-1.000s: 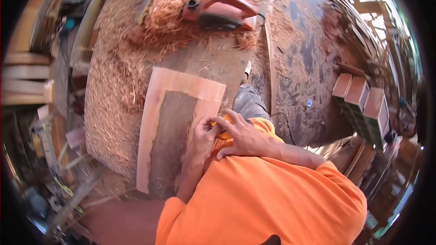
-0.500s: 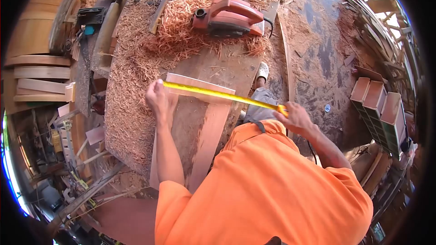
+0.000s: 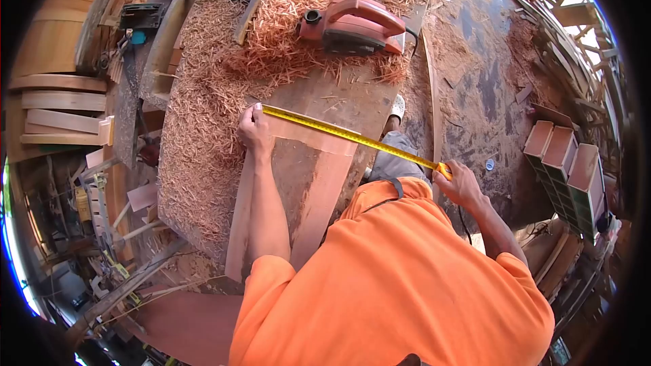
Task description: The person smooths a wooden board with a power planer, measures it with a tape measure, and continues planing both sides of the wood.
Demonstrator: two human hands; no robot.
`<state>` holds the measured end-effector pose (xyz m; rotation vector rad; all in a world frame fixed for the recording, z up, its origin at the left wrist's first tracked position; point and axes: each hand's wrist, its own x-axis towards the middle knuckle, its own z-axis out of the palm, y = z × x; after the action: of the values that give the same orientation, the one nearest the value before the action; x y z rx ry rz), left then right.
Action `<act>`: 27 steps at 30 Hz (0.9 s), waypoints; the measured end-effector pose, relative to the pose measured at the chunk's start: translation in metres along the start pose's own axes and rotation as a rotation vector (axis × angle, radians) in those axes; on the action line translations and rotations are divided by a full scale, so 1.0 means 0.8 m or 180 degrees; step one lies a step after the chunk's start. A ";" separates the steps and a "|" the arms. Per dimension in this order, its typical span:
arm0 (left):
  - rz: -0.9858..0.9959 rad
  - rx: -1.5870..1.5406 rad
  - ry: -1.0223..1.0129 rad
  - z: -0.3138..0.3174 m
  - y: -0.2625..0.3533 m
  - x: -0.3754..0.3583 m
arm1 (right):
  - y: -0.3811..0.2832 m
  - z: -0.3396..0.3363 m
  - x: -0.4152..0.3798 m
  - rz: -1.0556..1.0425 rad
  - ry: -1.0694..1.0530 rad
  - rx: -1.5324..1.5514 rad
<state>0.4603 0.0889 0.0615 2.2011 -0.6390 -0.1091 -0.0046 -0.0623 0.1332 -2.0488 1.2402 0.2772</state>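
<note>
No writing is legible. The left hand (image 3: 254,129) pins the yellow tape measure (image 3: 352,137) to the board (image 3: 305,183) on the surface (image 3: 203,115), fingers curled; the right hand (image 3: 462,184) grips its case tightly.

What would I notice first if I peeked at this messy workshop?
Probably the yellow tape measure, stretched slantwise across the far end of a reddish wooden board between the left hand and the right hand. Behind it a red power planer sits on the workbench, in a heap of wood shavings.
</note>
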 end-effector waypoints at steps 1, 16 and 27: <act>0.0060 0.0057 0.0042 0.000 -0.001 0.000 | -0.001 -0.002 0.000 0.0001 0.0006 -0.0009; 0.0028 -0.0048 0.0167 0.009 -0.009 0.001 | -0.008 -0.001 -0.004 0.0158 -0.0173 -0.0142; 0.0545 -0.0349 0.0939 -0.049 -0.014 -0.104 | -0.050 -0.027 0.005 -0.0850 0.0719 0.0152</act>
<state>0.4039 0.1620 0.0681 1.9963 -0.6346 0.2591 0.0273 -0.0681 0.1650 -2.2189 1.0728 -0.1107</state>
